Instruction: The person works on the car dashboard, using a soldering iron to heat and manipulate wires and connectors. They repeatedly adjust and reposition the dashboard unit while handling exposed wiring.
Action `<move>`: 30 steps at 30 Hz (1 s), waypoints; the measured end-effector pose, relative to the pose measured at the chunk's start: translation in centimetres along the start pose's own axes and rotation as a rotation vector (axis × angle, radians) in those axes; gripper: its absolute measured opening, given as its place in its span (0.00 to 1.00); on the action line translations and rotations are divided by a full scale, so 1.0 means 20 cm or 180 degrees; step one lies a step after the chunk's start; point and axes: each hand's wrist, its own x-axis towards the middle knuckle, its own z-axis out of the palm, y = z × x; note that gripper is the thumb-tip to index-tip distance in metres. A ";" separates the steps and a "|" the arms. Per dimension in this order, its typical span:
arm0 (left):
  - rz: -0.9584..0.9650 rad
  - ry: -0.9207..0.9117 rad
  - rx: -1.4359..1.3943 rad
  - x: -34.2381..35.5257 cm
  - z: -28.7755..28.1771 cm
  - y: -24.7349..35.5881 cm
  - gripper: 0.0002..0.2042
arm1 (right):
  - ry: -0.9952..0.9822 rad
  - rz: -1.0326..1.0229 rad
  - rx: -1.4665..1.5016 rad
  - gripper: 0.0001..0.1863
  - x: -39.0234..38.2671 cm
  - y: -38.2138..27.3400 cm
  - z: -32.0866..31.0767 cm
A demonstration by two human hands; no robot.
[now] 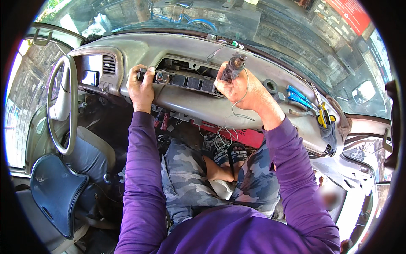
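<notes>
My left hand (141, 89) is closed at the left end of the dashboard opening, thumb and fingers pinching a small dark piece (142, 73). Just right of it are a round clear-faced part (162, 76) and a row of dark square panels (194, 83) set in the opening. Raised over the opening's right end, my right hand (249, 91) is wrapped round a dark cylindrical tool (233, 69) with a metal tip pointing up and away. A thin grey wire (234, 112) runs down from near this hand into loose coils above my feet.
On the dashboard's right lie a black tape roll (270, 86), blue-handled pliers (298, 98) and a yellow-and-black-handled tool (325, 116). Red-handled tools (164, 121) hang below the dashboard. The steering wheel (54, 103) stands left; a red box (251, 138) lies by my feet.
</notes>
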 end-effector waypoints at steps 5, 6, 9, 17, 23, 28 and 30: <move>0.0102 0.0076 0.0052 0.02 0.01 -0.01 0.12 | 0.0404 -0.0034 0.0374 0.08 -0.09 0.00 -0.06; 0.0215 0.0079 0.0120 0.02 0.00 -0.02 0.12 | 0.0603 0.0237 0.0875 0.08 -0.12 -0.07 -0.09; 0.0037 0.0053 -0.0052 0.00 -0.01 -0.02 0.12 | 0.0992 0.0281 0.1329 0.11 -0.14 -0.03 -0.10; 0.0173 0.0077 0.0163 0.00 0.00 -0.01 0.13 | 0.1501 0.0784 0.1723 0.21 -0.17 0.09 0.15; 0.0243 0.0082 0.0163 0.01 -0.01 -0.02 0.12 | 0.1605 0.0822 0.1791 0.20 -0.16 0.08 0.19; 0.0048 0.0005 -0.0003 0.00 0.00 -0.01 0.12 | 0.1731 0.0938 0.1738 0.20 -0.17 0.10 0.24; 0.0317 0.0040 0.0202 0.01 0.00 -0.02 0.11 | 0.1859 0.0919 0.1551 0.20 -0.18 0.08 0.26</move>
